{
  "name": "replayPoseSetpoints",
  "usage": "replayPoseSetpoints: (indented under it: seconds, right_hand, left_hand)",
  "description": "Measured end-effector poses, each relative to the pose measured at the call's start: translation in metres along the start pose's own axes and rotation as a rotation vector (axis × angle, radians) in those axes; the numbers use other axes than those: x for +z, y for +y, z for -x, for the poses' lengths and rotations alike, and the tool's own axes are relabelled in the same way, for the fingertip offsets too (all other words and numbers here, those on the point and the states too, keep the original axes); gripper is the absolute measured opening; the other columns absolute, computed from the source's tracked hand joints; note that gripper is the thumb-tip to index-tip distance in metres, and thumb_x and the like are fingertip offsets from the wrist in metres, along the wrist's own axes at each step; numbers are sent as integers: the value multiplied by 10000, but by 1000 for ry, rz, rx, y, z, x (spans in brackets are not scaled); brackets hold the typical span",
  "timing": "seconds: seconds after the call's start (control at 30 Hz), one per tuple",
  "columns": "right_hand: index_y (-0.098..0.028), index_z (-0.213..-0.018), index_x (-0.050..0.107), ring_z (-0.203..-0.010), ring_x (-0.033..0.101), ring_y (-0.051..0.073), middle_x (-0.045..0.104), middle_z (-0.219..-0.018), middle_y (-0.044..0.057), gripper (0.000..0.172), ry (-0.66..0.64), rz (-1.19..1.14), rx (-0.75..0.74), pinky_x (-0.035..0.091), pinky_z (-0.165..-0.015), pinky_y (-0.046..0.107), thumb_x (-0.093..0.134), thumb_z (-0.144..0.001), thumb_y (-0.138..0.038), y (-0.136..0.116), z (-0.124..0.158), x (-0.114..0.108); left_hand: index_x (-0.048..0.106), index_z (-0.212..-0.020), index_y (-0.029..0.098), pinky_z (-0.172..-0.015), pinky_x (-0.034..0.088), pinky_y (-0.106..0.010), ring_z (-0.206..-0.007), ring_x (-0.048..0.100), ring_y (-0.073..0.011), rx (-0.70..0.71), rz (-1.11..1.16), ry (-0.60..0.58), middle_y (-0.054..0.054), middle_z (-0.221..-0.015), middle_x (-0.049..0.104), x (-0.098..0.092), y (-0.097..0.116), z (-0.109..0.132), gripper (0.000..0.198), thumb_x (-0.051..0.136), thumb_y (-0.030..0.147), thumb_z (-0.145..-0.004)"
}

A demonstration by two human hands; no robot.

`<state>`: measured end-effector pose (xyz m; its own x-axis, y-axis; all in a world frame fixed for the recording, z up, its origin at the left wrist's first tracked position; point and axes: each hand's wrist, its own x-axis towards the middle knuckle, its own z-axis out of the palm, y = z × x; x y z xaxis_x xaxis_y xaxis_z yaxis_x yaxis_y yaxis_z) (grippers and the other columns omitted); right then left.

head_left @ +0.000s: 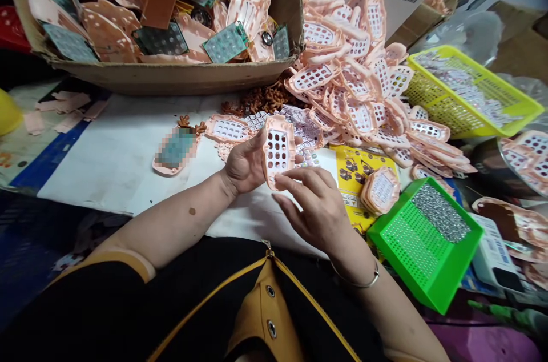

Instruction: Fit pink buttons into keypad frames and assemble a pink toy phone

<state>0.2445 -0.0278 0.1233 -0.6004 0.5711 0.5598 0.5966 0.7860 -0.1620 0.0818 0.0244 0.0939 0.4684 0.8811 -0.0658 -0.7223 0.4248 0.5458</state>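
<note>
My left hand (pixel 246 162) is closed around a pink plastic toy phone shell (pixel 278 148), held upright above the white work surface with its rows of key holes showing. Fingers of my right hand (pixel 314 202) touch the shell's lower end, with the thumb spread apart beneath. Whether a small part sits under those fingertips is hidden. Just beyond the shell lie white key pieces (pixel 303 128) and another pink shell (pixel 229 128). To the left rests a pink shell half (pixel 165 169) with a blurred panel, beside brown antler-like pieces (pixel 190 124).
A cardboard box (pixel 171 77) of shells and circuit boards stands at the back left. Pink shells (pixel 359 82) are heaped at the back. On the right are a yellow basket (pixel 445 111), a green basket (pixel 411 259) with small metal screws, and stacked shells (pixel 381 189).
</note>
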Motion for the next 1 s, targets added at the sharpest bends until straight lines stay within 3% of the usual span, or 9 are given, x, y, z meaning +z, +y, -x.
replayPoseSetpoints:
  seconds: [0.13,0.3,0.4,0.47,0.57,0.7,0.8,1.0]
  right_hand:
    - [-225,-1214,597,-970,639,241,720,-1046,100,341,31,54,-24,514,-859,403,656,-903,-350,-2,5,5]
    - [-235,-1236,598,-1019,663,220,729,-1090,95,360,151,42,-70,516,-923,395,665,-902,-354,11,7,10]
    - [-203,-1144,654,-966,670,225,723,-1044,121,259,224,55,190,532,-825,386,573,-948,-353,39,12,4]
    - [-204,-1012,705,-808,662,210,721,-901,94,228,46,133,395,506,-712,363,542,-953,-352,58,18,2]
    - [-211,-950,726,-689,608,197,691,-813,71,214,-304,167,445,444,-617,338,564,-917,-347,70,26,9]
    - [-203,-1106,684,-824,594,225,681,-989,118,246,-214,233,304,460,-694,372,532,-913,-198,62,23,31]
    - [-237,-1060,692,-881,573,230,680,-1070,106,215,-195,358,192,444,-739,379,536,-923,-181,64,12,43]
    - [-233,-994,711,-934,576,262,670,-1096,122,229,-137,360,281,446,-770,419,488,-950,-204,87,3,41]
  left_hand:
    - [618,-1207,184,-979,521,-540,-1135,676,-358,13,11,53,-128,-1145,735,1,1,1,549,607,580,-826]
    - [640,-1148,161,-939,547,-533,-1127,675,-372,41,-16,80,-141,-1104,740,4,5,3,570,641,600,-785]
    - [631,-1191,198,-918,565,-501,-1142,670,-341,189,-13,124,-112,-1123,737,5,13,2,511,612,551,-823]
    - [626,-1215,225,-913,573,-468,-1148,667,-316,295,3,181,-89,-1123,736,4,19,1,466,585,512,-850]
    - [628,-1223,251,-912,575,-443,-1153,661,-305,371,34,285,-71,-1113,736,2,27,-2,452,580,508,-854]
    - [615,-1250,264,-946,555,-455,-1161,656,-300,398,52,326,-64,-1116,733,0,30,-4,475,570,532,-860]
    - [605,-1262,233,-970,541,-466,-1189,640,-301,414,55,315,-75,-1117,725,2,31,-4,477,542,517,-884]
    - [594,-1281,230,-952,544,-467,-1206,625,-313,404,60,330,-84,-1125,722,1,32,-3,478,500,513,-908]
